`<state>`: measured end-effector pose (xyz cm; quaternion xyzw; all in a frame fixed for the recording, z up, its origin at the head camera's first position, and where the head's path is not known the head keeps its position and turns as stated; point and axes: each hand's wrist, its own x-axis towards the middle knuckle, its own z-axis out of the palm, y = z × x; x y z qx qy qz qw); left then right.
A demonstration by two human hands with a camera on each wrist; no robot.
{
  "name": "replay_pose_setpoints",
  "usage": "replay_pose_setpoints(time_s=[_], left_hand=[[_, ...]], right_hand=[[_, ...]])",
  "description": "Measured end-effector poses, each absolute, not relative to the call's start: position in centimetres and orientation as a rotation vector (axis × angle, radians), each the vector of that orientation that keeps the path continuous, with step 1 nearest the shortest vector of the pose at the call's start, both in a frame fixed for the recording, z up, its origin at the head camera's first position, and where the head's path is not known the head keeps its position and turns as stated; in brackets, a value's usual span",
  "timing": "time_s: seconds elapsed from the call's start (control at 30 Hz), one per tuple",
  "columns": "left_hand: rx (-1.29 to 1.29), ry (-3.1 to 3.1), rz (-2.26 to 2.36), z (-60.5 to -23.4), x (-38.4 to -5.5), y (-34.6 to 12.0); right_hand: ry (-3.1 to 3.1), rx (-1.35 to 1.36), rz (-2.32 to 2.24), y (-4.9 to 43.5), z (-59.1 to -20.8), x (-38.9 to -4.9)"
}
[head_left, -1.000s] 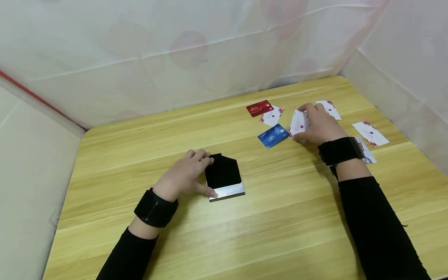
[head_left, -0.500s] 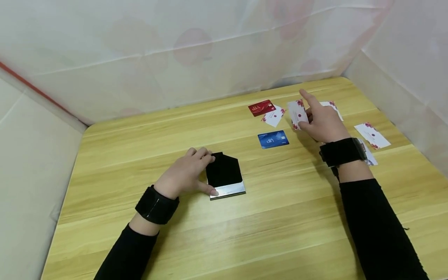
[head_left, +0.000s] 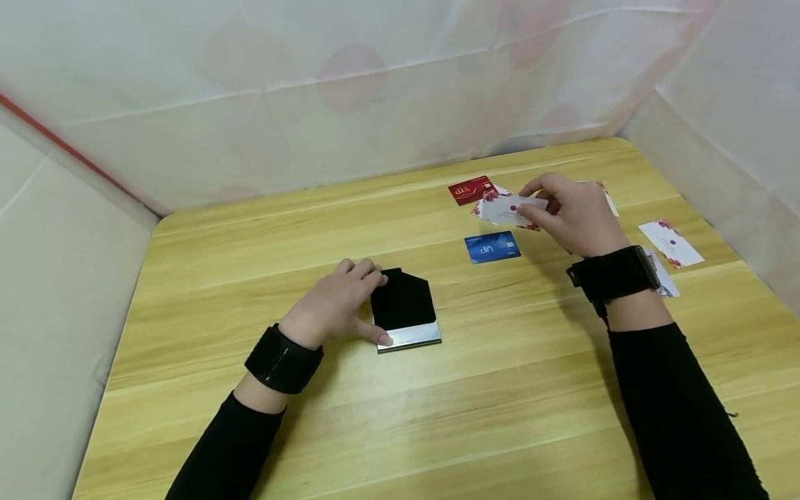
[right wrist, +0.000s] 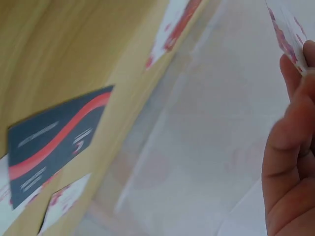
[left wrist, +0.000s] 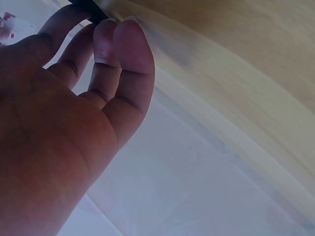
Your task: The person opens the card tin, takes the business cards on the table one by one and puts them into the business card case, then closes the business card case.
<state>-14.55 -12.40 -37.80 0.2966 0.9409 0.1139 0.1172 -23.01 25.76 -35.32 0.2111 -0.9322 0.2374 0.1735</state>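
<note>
My left hand [head_left: 334,305] grips the left side of a card case [head_left: 403,302] with a black face and a silver strip along its near end. The thumb lies on the strip; the fingertips are at the far left corner. In the left wrist view only a dark piece of the case [left wrist: 96,11] shows at the curled fingers. Above the table's right part, my right hand [head_left: 581,215] pinches a white business card [head_left: 503,208] with pink flowers at its corners, between thumb and fingers. The card overlaps another white card in the head view.
A blue VIP card [head_left: 492,247] lies between the hands, and a red VIP card [head_left: 469,190] sits farther back. More white floral cards [head_left: 671,244] are spread at the right. The right wrist view shows a dark card with a red stripe [right wrist: 61,142]. Fabric [head_left: 350,76] hangs behind the table.
The white card in my right hand has turned from upright to lying crosswise, toward the left. The blue card has swung level on the table. My left hand stays on the case.
</note>
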Motion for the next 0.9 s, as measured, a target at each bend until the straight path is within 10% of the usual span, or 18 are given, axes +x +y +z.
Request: replay_pose_setpoints(time_s=[0.9], left_hand=[[0.849,2.756,0.309,-37.4,-14.8,-11.9]], right_hand=[[-2.579,1.292,0.986,15.8,-37.3,-19.4]])
